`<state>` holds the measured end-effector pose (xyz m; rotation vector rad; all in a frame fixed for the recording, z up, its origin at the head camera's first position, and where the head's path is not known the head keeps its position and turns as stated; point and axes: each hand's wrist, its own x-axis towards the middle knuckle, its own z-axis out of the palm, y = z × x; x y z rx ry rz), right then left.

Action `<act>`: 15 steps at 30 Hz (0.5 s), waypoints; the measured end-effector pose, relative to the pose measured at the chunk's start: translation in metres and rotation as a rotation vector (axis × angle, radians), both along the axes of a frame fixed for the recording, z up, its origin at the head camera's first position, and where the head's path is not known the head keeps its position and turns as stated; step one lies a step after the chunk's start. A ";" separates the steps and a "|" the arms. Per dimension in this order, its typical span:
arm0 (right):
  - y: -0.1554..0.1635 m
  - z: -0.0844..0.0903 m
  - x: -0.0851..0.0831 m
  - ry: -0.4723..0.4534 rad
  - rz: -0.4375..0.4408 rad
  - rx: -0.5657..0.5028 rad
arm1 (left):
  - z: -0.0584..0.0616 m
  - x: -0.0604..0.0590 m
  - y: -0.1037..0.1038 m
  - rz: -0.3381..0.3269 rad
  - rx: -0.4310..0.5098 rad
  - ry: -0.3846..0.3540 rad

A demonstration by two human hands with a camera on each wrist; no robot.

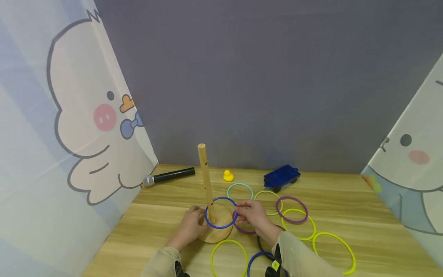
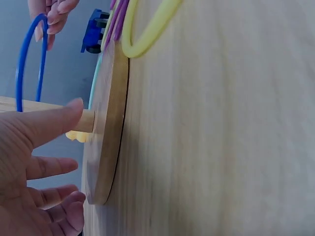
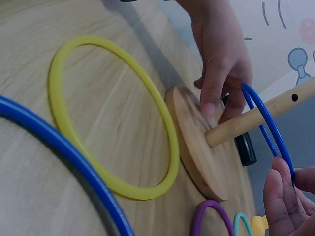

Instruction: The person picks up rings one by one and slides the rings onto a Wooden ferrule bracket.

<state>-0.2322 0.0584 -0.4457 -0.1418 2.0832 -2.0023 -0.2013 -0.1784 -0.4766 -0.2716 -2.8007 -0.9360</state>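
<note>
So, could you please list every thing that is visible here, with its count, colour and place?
Peg stand: one, wooden, near table edge.
Blue ring: one, round the peg, above the base.
Loose rings: three yellow, two purple, one teal, one yellow-green, one blue, one dark, lying right of the stand.
Microphone: one, black, back left.
Duck: one, yellow, behind the peg.
Toy cart: one, blue, back right.
Table: one, wooden.
Left hand: steadies the base.
Right hand: pinches the blue ring.

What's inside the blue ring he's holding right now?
The wooden peg passes through the blue ring, held low above the round base. The right hand covers the ring's right edge.
</note>
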 end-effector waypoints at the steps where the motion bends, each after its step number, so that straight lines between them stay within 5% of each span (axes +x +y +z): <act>1: 0.000 -0.001 0.000 -0.004 -0.002 0.005 | 0.001 0.001 -0.001 0.001 -0.004 -0.008; 8: -0.003 -0.013 -0.001 0.002 -0.002 0.014 | 0.005 0.008 -0.004 -0.013 -0.097 -0.112; 15: -0.010 -0.023 -0.005 0.017 -0.016 0.032 | 0.006 0.010 -0.002 -0.014 -0.208 -0.084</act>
